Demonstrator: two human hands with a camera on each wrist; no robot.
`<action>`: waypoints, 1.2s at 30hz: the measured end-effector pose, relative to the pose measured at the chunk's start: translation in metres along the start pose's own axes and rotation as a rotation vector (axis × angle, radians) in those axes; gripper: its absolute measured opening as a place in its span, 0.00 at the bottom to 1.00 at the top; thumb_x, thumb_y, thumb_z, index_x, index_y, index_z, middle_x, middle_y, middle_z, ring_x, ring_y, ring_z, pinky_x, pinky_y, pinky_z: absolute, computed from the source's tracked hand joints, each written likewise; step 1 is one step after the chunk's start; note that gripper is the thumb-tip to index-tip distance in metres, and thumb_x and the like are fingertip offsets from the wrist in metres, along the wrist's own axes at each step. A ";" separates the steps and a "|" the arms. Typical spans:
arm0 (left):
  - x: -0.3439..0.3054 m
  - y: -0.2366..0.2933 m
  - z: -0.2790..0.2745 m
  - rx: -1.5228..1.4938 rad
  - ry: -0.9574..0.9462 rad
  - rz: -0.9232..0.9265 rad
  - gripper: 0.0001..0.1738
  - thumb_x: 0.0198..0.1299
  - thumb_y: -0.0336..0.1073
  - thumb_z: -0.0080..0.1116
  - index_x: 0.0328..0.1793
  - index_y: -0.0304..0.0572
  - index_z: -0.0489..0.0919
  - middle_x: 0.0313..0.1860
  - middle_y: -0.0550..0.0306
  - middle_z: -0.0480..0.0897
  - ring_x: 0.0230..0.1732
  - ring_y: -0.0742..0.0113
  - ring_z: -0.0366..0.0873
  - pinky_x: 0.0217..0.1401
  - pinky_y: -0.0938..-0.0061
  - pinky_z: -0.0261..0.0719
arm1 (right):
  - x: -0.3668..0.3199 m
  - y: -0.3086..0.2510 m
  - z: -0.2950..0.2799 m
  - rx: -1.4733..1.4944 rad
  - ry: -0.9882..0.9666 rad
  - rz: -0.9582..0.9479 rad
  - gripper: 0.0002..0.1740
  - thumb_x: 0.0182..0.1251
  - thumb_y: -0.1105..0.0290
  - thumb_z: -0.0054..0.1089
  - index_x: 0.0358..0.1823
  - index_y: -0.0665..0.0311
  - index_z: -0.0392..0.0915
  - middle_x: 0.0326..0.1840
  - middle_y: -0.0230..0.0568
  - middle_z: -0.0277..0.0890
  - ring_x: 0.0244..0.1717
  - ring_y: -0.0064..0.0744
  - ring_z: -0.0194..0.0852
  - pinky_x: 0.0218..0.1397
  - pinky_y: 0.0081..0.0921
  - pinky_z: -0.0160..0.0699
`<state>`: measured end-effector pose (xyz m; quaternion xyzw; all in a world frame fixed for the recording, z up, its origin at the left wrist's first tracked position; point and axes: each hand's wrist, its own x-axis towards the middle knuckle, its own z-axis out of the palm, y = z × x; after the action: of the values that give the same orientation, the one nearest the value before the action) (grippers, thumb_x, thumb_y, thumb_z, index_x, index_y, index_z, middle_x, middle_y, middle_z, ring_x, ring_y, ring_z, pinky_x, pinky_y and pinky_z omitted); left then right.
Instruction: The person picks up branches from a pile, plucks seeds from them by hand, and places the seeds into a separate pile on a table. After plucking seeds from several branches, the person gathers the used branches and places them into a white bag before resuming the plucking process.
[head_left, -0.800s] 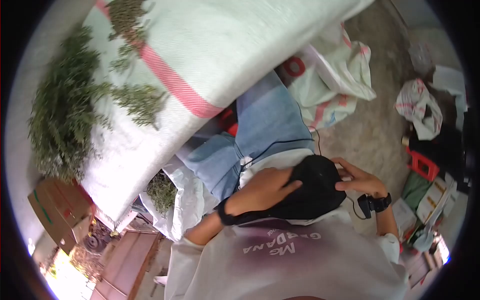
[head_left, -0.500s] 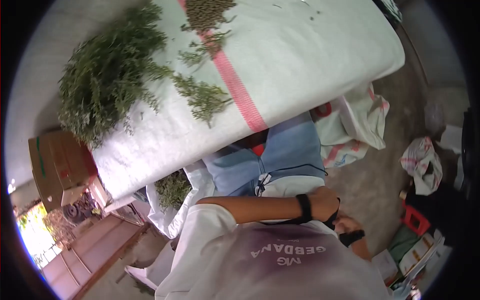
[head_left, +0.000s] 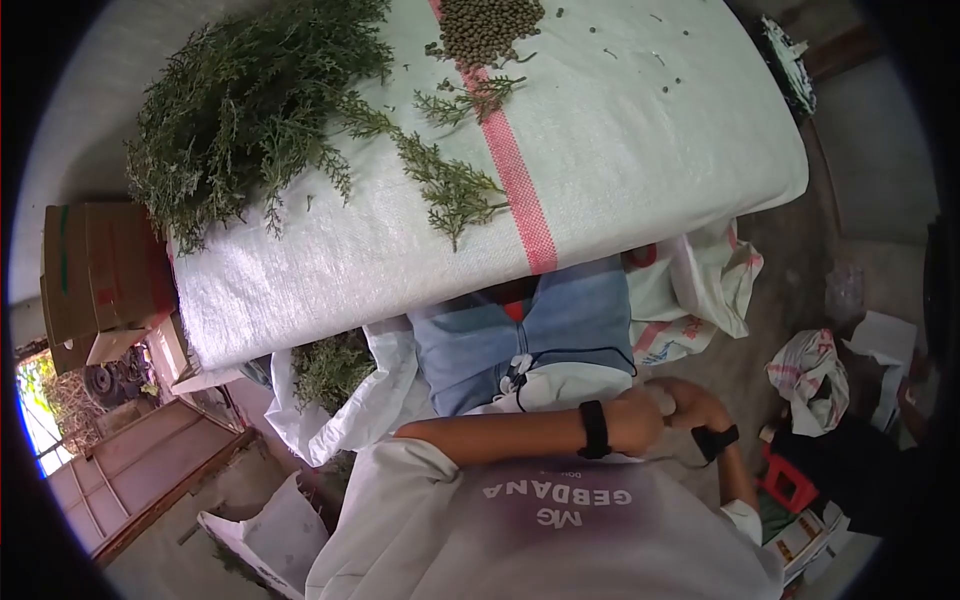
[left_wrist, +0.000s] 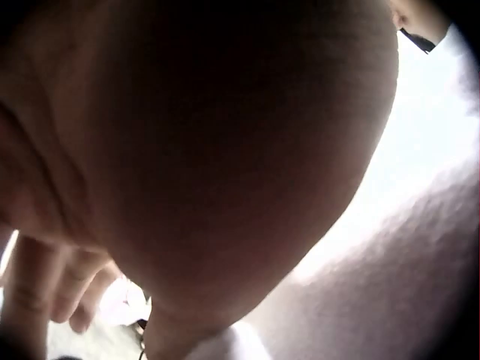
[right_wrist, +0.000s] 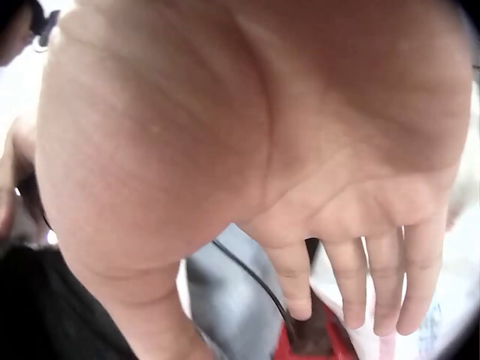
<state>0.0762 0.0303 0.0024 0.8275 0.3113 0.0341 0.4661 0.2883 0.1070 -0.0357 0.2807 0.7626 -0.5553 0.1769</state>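
Note:
My left hand (head_left: 635, 422) lies across the front of my body, right beside my right hand (head_left: 702, 405), low at the right of my lap. Both wrists carry black straps. In the left wrist view the left palm (left_wrist: 225, 172) fills the picture, its fingers (left_wrist: 73, 281) loosely extended. The right palm (right_wrist: 300, 150) faces its camera, fingers straight and apart, with nothing in them. Black cloth (right_wrist: 30, 307) shows beside the right thumb. Ahead, a heap of green conifer sprigs (head_left: 250, 120) and a pile of small brown round seeds (head_left: 490, 30) lie on a white woven sheet (head_left: 660, 150).
A white sack with sprigs (head_left: 335, 370) stands left of my legs. Cardboard boxes (head_left: 110, 265) are at the far left. Another woven sack (head_left: 700, 285) lies by my right leg. A red plastic stool (head_left: 790, 485) and a crumpled sack (head_left: 812, 380) are at the right.
A black cloth item between my hands over the lap is out of the head view now. My left hand has crossed over to the right hand. The head view has shifted, showing more of the seeds.

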 end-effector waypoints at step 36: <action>-0.233 -0.048 -0.129 -0.254 1.420 -0.838 0.12 0.53 0.32 0.66 0.35 0.30 0.77 0.27 0.53 0.81 0.30 0.67 0.79 0.34 0.72 0.75 | 0.199 -0.282 -0.170 -0.175 0.757 -0.523 0.17 0.68 0.80 0.51 0.56 0.62 0.79 0.36 0.27 0.69 0.33 0.18 0.68 0.37 0.18 0.71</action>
<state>-0.1790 0.0178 0.0915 0.3660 0.8070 0.4065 0.2227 -0.0356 0.2507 0.1137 0.2461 0.8627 -0.3732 -0.2365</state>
